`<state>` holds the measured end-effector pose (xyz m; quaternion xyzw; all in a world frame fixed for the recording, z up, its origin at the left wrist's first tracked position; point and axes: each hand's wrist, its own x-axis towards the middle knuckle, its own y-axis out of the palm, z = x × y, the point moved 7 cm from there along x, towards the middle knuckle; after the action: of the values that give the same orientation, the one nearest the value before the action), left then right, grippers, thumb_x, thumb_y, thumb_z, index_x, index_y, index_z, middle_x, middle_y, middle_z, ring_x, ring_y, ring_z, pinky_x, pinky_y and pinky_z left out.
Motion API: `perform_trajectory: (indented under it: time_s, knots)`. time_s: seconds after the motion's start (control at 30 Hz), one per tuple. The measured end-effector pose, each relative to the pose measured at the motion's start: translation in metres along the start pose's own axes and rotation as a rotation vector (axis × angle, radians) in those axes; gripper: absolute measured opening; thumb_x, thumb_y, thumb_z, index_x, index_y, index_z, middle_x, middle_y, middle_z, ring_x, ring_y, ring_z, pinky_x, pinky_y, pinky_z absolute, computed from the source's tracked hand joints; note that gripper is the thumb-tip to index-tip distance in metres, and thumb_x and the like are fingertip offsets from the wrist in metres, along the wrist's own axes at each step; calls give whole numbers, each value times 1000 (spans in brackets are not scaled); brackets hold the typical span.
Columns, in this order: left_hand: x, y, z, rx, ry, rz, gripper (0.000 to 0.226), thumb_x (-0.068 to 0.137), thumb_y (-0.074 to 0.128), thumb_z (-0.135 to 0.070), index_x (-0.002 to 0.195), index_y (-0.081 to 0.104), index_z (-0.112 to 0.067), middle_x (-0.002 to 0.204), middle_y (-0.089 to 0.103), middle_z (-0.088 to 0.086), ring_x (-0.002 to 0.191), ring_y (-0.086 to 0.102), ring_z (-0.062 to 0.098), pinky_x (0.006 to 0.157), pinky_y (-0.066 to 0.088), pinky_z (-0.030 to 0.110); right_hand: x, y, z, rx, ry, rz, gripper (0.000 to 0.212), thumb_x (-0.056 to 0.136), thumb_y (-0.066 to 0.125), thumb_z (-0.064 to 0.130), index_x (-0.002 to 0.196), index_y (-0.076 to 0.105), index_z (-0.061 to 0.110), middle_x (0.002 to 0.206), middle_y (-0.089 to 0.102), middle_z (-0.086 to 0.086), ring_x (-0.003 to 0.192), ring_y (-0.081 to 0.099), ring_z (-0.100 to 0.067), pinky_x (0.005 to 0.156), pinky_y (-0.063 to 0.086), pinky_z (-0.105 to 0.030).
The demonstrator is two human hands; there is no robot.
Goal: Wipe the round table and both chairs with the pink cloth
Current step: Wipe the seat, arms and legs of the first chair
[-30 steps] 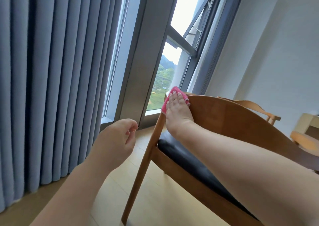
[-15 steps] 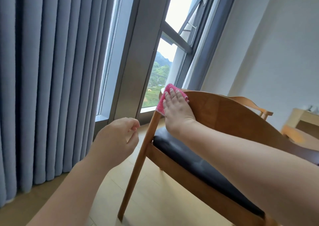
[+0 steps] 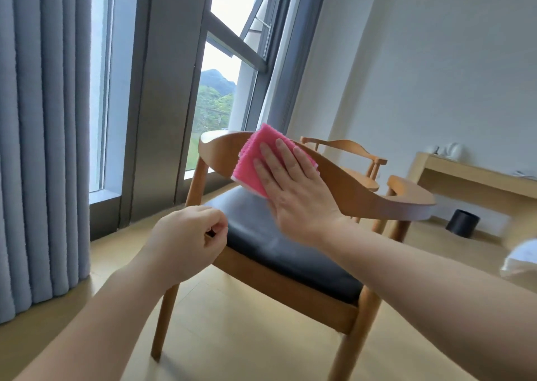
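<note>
Pink cloth pressed flat on chair backrest by right hand; left hand loosely curled, empty.

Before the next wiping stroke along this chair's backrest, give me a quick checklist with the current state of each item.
1. Pink cloth lies flat on the backrest: ok.
2. Right hand presses the cloth with straight fingers: ok.
3. Left hand is clear of the chair, loosely curled and holding nothing: ok.
4. Backrest to the right of the cloth is free of obstacles: ok.
5. Seat already wiped: cannot tell.
6. Second chair already wiped: cannot tell.
</note>
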<state>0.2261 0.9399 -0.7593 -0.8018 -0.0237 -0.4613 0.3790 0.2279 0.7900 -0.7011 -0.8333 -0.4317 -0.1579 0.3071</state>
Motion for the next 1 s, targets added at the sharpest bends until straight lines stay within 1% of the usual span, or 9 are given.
perform_trajectory:
  time_s: [0.17,0.27,0.37,0.5,0.6,0.7,0.8,0.93,1.0]
  knots:
    - [3,12,-20,17,60,23,13,82,60,-18,70,61,-22,61,53,-8,55,50,15,49,48,35,-26,0,-15,44,53,-108,66,99,43,34,153,15,8,160,10,-14,147,6,-36,120,2,-47]
    - [3,22,-29,27,110,37,16,80,58,-20,64,57,-22,56,49,-8,51,47,14,45,45,36,-42,4,-22,72,86,-172,66,99,44,33,152,15,9,159,8,-13,147,8,-35,120,3,-47]
    - [3,30,-35,29,152,34,18,78,54,-23,61,53,-25,52,45,-11,48,42,12,40,41,28,-60,10,-29,108,116,-217,63,99,43,32,151,17,9,158,9,-12,146,10,-35,120,7,-48]
    - [4,41,-38,27,178,64,20,79,55,-23,60,52,-27,51,45,-13,46,46,10,40,45,29,-91,20,-45,158,178,-267,63,100,44,32,150,14,7,158,13,-15,147,8,-36,119,12,-50]
    - [2,42,-43,15,214,84,24,78,63,-18,62,50,-30,52,44,-14,47,44,8,39,40,22,-123,34,-64,202,267,-256,67,101,46,34,150,12,4,157,13,-18,146,12,-40,118,16,-54]
    - [1,45,-42,24,198,101,22,78,66,-17,64,53,-28,55,49,-12,50,47,11,41,43,28,-157,50,-88,259,390,-194,67,102,43,32,150,11,-1,158,8,-23,145,12,-41,117,19,-55]
    - [-2,47,-39,32,171,104,20,78,67,-17,65,55,-28,55,51,-13,50,48,11,41,45,28,-178,62,-103,301,479,-142,61,102,41,29,146,19,-8,157,7,-26,146,9,-41,116,19,-56]
    - [-4,47,-29,29,115,139,18,78,70,-17,66,61,-27,56,55,-14,48,52,8,42,48,27,-176,67,-101,323,506,-112,55,103,38,28,144,31,-8,158,6,-25,146,5,-41,117,16,-56]
    - [-6,46,-24,25,79,148,16,77,72,-16,68,65,-27,58,57,-13,49,54,8,44,50,29,-173,64,-97,331,521,-119,56,104,37,29,144,30,-8,157,7,-25,146,4,-41,117,16,-57]
